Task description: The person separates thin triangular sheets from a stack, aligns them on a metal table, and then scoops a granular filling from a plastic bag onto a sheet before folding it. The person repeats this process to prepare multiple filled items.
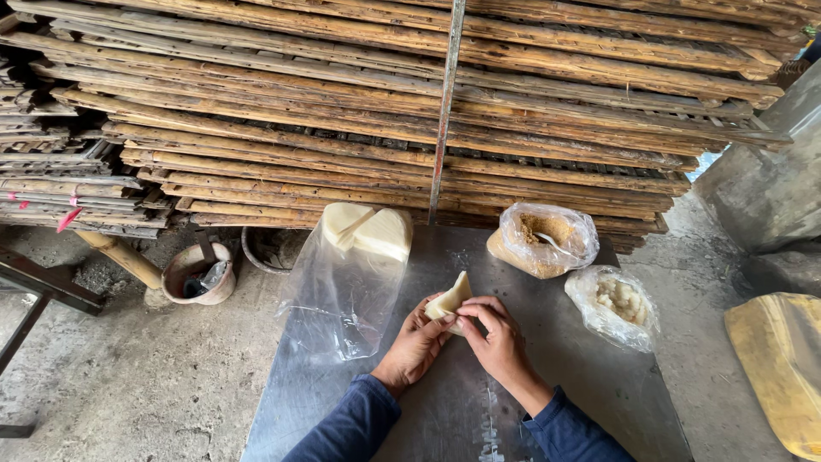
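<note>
Both my hands meet over a metal table. My left hand and my right hand together hold a pale folded wrapper, pinching it into a triangular shape. A stack of the same pale wrappers rests on a clear plastic sheet at the table's far left. To the right stand a plastic bag of brown crumbly filling with a spoon in it and a smaller bag of whitish filling.
Behind the table rises a tall stack of bamboo racks with a metal pole in front. A small pot sits on the concrete floor at left. A yellow board lies at right.
</note>
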